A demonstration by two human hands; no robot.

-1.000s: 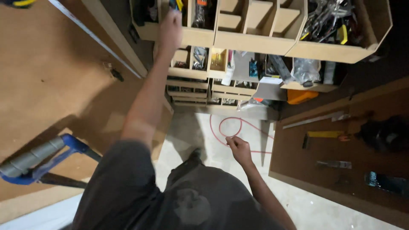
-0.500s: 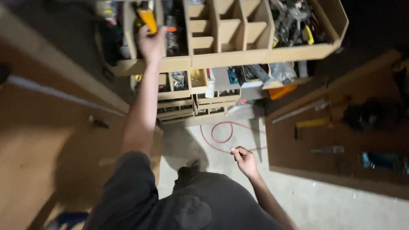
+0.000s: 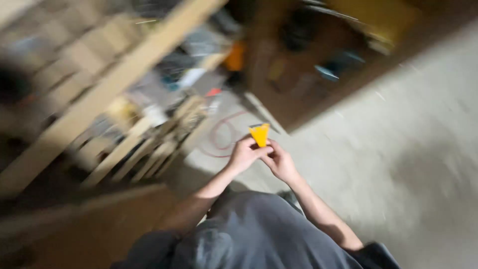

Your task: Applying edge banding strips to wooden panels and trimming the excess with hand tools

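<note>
Both of my hands meet in front of my chest, low in the head view. My left hand (image 3: 245, 154) and my right hand (image 3: 280, 162) together hold a small yellow wedge-shaped tool (image 3: 259, 134) with a thin grey edge on top. The tool points up, wide end above, narrow end between my fingers. The picture is strongly blurred by head motion.
Wooden shelving with compartments (image 3: 104, 94) full of small items runs along the left. A red cable loop (image 3: 224, 134) lies on the concrete floor (image 3: 398, 149) just beyond my hands. A brown board with tools (image 3: 318, 65) lies at the upper middle.
My left hand came down from the upper shelf compartment with the yellow tool and joined my right hand. The view swung right and tilted, and it is now blurred.
</note>
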